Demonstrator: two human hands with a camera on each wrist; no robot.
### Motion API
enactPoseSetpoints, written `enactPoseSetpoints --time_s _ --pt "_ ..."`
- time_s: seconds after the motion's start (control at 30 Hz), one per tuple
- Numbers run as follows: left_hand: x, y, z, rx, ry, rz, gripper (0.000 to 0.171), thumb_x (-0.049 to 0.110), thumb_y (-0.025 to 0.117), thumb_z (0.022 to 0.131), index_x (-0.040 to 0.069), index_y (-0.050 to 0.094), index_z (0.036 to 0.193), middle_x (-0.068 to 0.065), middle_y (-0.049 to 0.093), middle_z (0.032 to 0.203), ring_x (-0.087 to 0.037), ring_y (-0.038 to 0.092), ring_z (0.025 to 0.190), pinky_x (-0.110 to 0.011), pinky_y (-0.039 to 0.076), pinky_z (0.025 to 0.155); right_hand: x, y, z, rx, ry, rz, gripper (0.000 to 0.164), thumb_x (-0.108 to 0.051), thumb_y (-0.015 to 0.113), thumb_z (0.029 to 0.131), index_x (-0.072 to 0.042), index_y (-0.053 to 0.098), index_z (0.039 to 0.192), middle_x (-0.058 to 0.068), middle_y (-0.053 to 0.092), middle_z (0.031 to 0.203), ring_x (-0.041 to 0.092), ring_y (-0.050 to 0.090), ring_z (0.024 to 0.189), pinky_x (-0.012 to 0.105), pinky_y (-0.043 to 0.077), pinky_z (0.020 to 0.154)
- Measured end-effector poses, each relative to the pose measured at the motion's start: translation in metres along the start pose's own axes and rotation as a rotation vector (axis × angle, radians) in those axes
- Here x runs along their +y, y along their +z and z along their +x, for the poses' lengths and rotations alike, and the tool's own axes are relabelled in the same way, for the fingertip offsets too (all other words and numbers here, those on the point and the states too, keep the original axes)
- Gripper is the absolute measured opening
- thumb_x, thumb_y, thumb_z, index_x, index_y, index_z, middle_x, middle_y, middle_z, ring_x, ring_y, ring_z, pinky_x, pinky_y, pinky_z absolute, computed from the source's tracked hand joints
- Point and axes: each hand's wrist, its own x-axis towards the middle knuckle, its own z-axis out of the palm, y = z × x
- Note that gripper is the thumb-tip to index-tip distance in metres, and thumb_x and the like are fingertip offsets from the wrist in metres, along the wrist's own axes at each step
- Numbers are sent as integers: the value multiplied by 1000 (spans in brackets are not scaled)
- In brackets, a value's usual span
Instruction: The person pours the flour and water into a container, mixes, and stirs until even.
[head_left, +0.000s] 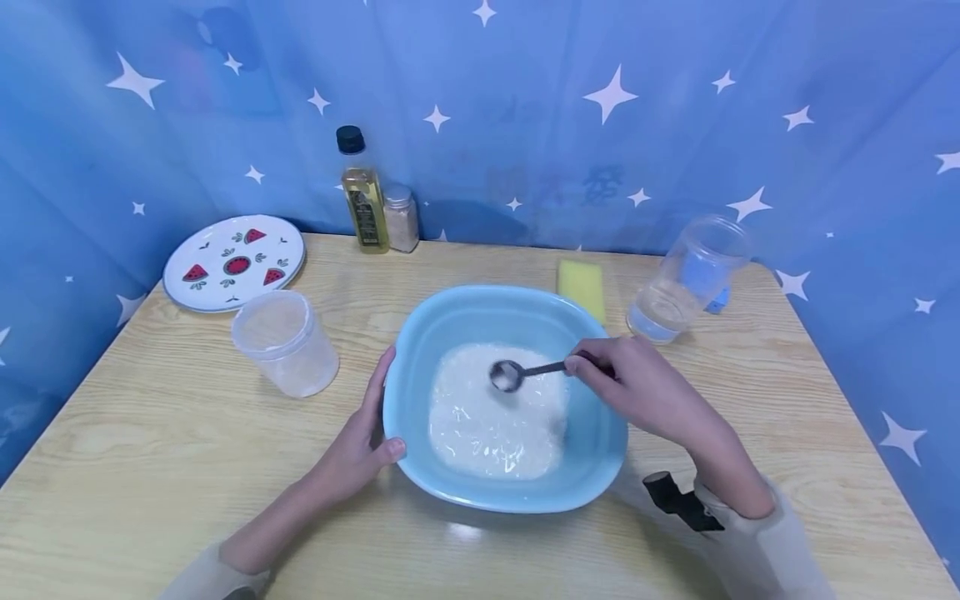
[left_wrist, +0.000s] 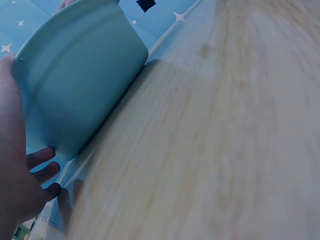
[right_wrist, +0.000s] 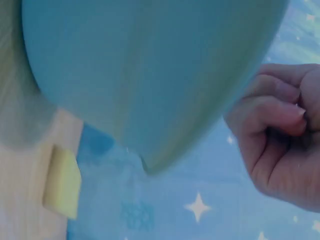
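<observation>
A light blue plastic basin (head_left: 501,498) stands on the table with a wet, whitish mixture (head_left: 495,417) spread over its bottom. My left hand (head_left: 360,446) holds the basin's left side, thumb at the rim and fingers along the outer wall; the left wrist view shows those fingers (left_wrist: 47,172) low beside the wall. Above the basin's right rim, my right hand (head_left: 637,383) grips the handle of a small dark measuring spoon (head_left: 507,376). The spoon's bowl is over the mixture, with a little white stuff in it. Curled fingers (right_wrist: 275,107) show in the right wrist view, where the spoon is hidden.
Left of the basin are a cloudy plastic jar (head_left: 288,346) and a watermelon-patterned plate (head_left: 217,250). An oil bottle (head_left: 365,204) and a shaker jar (head_left: 401,221) stand at the back. Behind the basin's right side lie a yellow sponge (head_left: 581,287) and a tilted-looking clear container (head_left: 675,287).
</observation>
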Motion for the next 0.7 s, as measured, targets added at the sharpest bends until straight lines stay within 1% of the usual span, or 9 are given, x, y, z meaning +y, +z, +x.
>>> enactPoseSetpoints --time_s 0.1,0.17,0.23,0.27,0.33,0.4,0.47,0.63,0.7 --pt "0 0 1 1 -8 0 92 44 59 87 22 -5 150 -3 12 154 -34 42 123 -39 47 89 -2 8 1 -108 -79 69 18 -16 54 95 -12 67 84 -9 39 54 4 34 46 19 30 40" --pt "-1 0 1 5 -16 3 93 44 59 87 22 -5 150 -2 10 155 -34 40 124 -39 46 90 -4 14 0 -195 -121 84 21 -13 53 94 -14 64 77 -11 39 55 1 35 47 18 32 41" --pt "-1 1 0 9 -19 7 93 45 59 87 22 -5 150 -2 10 155 -34 41 124 -39 46 90 -3 15 -2 -249 -129 50 26 -9 52 92 -16 58 68 -13 38 54 0 35 46 18 36 41" --pt "-2 2 0 13 -23 10 92 44 59 87 23 -5 150 -1 9 155 -34 41 124 -39 46 90 -1 13 -3 -256 -117 26 28 -8 52 91 -16 55 65 -12 38 54 0 36 46 18 38 42" --pt "-2 2 0 15 -24 15 91 41 59 87 24 -5 150 -2 10 155 -34 42 123 -39 46 90 3 5 -5 -239 -67 -22 29 -6 51 89 -16 52 62 -12 36 53 0 35 46 19 37 42" --pt "-1 3 -1 20 -30 22 91 40 59 87 25 -4 150 -2 10 155 -33 42 123 -40 45 91 7 -4 -7 -207 -13 -64 26 -8 53 90 -14 55 65 -10 34 53 2 33 46 19 35 42" --pt "0 3 -1 25 -45 25 91 38 60 87 26 -4 150 -1 10 155 -33 42 123 -40 44 92 11 -11 -9 -160 11 -73 23 -11 55 92 -14 60 70 -10 33 52 3 31 46 20 32 42" --pt "2 2 -1 31 -55 30 92 36 60 86 25 -4 150 0 12 154 -31 43 123 -41 43 93 12 -23 -14 35 -49 -81 18 -17 58 93 -15 64 76 -11 34 53 4 31 45 21 29 41" --pt "2 1 -1 31 -48 36 92 36 60 86 24 -4 150 -1 12 154 -32 42 122 -40 44 92 10 -23 -15 72 -78 -76 17 -16 58 93 -15 64 78 -11 34 54 4 31 45 21 30 40"
